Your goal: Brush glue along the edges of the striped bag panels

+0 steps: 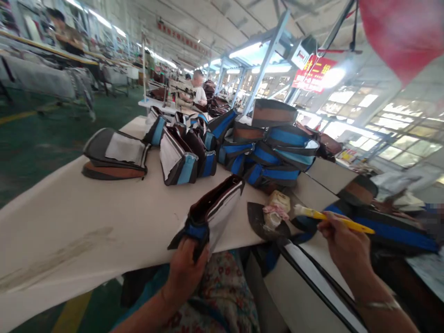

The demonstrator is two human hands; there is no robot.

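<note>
My left hand is closed on the near end of a partly made bag, which has a dark, open top, pale side panels and a blue end strip. The bag rests on the table's front edge, its far end pointing away from me. In my right hand is a brush with a yellow handle, held up with its whitish bristles to the left. Just left of the bristles stands a small glue-smeared container with a pink cloth about its mouth, resting on a dark scrap piece.
Several bag bodies with blue ends stand at the table's back, beside a tall pile of blue and grey pieces. A grey and brown piece lies at the left. More panels lean near my right arm. People work farther off.
</note>
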